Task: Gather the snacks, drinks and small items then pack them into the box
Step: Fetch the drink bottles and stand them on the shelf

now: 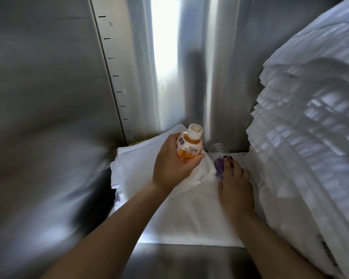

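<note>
Head view: gathering drinks, left hand (173,164) fingers are clamping the white-capped orange juice bottle (188,149), right hand (236,184) fingers are lying over the purple-labelled clear plastic bottle (219,156) on white cloth (189,210), grip undeterminable; firm closure probably needed next.

On cloth (189,214): water bottle (219,156); juice bottle (188,147) left of it; stack (310,148) right.
</note>
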`<state>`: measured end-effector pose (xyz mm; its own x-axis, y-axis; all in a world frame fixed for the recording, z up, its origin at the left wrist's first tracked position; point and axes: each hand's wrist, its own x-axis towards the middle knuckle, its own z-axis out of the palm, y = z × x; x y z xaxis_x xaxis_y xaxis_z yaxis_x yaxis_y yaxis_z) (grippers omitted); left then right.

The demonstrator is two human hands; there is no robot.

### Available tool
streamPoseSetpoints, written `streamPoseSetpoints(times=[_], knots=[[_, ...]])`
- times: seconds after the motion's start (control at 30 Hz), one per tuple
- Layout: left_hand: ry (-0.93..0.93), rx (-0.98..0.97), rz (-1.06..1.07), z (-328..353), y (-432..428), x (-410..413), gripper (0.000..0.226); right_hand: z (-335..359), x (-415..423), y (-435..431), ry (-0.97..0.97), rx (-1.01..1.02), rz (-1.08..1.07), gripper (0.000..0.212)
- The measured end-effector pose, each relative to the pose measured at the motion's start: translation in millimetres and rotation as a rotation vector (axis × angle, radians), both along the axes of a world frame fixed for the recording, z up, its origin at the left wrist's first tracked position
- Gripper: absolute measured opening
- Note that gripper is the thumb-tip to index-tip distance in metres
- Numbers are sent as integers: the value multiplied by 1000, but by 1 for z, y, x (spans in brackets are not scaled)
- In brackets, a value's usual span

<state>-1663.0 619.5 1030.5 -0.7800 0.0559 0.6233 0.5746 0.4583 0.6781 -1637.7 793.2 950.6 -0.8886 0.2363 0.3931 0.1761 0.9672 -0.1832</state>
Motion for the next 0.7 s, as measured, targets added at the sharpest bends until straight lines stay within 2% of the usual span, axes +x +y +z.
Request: streamPoseSetpoints(times=[0.1, 0.47, 0.7], knots=[[-90, 92, -17, -1, 3, -1, 54, 0, -1, 0, -53, -36, -30, 75], [-185, 110, -42, 2, 10, 3, 60, 2, 19, -4, -112, 18, -39, 74], [-198, 152, -63, -4, 8, 26, 59, 13, 61, -9, -106, -194, -28, 75]])
